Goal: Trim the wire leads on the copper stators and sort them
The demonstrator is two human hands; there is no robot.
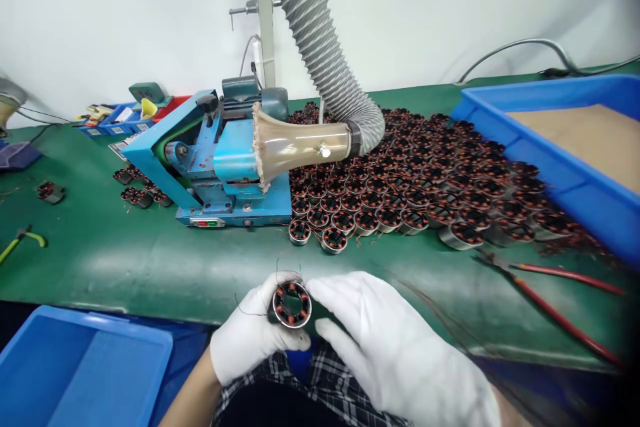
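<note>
My left hand (257, 323), in a white glove, is closed around a motor stator (275, 312) with a silvery ring and copper windings inside. The open end of the stator faces up toward me, and thin wires stick out from its top and left side. Just to its right is my gloved right hand (385, 340), thumb and fingers apart with nothing seen between them. Its fingertips are close to the ring's edge; whether they touch it I cannot tell. Many similar stators (365, 221) stand packed together on the green bench (200, 273) beyond my hands.
A blue belt-driven machine (233, 203) carries a clear funnel (300, 147) joined to a grey hose (320, 27). Red-handled pliers (550, 307) lie at right, green-handled cutters (20, 240) at left. Blue trays stand at back right (550, 153) and lower left (90, 367).
</note>
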